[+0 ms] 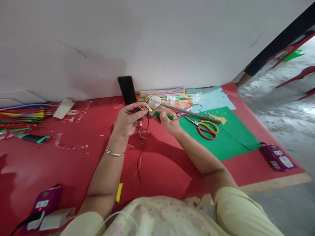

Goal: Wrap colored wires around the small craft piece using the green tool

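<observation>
Both my arms reach forward from the bottom edge toward the middle of the frame, bare below short sleeves. My left hand (128, 119) sits just left of centre, palm turned toward me, fingers curled and pinched together at the tips. A bangle rings the left wrist. My right hand (167, 121) sits just right of centre, close to the left, fingers closed in a tight grip, knuckles up. The right forearm runs down to the lower right, elbow bent.
</observation>
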Demonstrator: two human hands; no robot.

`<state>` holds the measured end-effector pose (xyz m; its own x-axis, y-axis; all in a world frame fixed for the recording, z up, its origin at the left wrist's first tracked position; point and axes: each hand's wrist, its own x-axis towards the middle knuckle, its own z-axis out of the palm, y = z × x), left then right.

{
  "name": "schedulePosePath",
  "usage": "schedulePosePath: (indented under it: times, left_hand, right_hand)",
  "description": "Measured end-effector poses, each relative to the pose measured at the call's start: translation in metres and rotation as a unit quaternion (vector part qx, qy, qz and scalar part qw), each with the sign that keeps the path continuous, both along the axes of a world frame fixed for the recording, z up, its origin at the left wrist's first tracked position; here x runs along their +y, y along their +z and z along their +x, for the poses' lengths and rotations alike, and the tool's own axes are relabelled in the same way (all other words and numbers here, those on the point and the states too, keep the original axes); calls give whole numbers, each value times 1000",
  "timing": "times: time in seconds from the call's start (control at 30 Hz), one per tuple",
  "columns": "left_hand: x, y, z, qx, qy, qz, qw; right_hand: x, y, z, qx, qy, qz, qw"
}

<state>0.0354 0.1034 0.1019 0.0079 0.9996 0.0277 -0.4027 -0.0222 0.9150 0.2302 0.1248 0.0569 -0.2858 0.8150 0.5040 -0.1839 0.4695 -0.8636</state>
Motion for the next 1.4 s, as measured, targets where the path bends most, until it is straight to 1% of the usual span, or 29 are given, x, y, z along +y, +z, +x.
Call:
schedulePosePath:
  times: [0.1,0.2,0.3,0.43,0.6,0.67,0.8,0.93,1.0,1.07,1.13,1.2,1.23,1.27,1.3,1.33,1.4]
  left_hand:
    - [0,1,0,6,0,-3,1000]
    - [-1,3,-1,22,11,-20,999]
    - [-2,5,-3,38,22,-29,999]
    - [-2,5,-7,54,6,-34,998]
    - [-3,8,-11,54,-15,-45,997]
    - [-4,9,-13,50,-19,-45,998]
    - [-5,9,-15,48,-29,-45,997]
    - [-6,8,-20,48,-46,-52,996]
    - [-6,8,-22,39,-59,-60,996]
    - [-6,6,-23,31,-68,-65,995]
    - [-6,4,-20,31,-73,-58,995]
    - [-6,1,-13,40,-60,-35,997]
    - [-6,0,-8,51,-42,-19,998]
    - [-7,-2,-2,67,-9,4,998]
    - [-8,-4,3,97,41,35,994]
    - [-9,-5,8,148,89,66,983]
    - [-12,-7,15,242,157,114,951]
  right_hand:
    - [0,-2,-1,15,-5,-10,1000]
    - [-1,0,1,3,-15,17,1000]
    - [0,6,7,-54,-38,71,995]
    - [8,12,19,-130,-45,157,978]
    - [17,13,32,-163,-44,268,949]
    - [18,14,35,-173,-46,294,939]
    - [18,18,38,-189,-36,300,934]
    - [17,28,43,-193,-11,289,938]
    - [15,34,45,-183,9,262,947]
    - [12,36,44,-159,32,210,964]
    - [8,32,37,-123,55,120,984]
    - [3,23,22,-65,71,-18,995]
    - [0,18,13,-19,70,-110,991]
    - [-3,14,4,37,65,-200,977]
    - [-6,11,-5,79,78,-276,955]
    - [-8,9,-13,107,92,-338,930]
    - [-13,10,-23,159,93,-416,890]
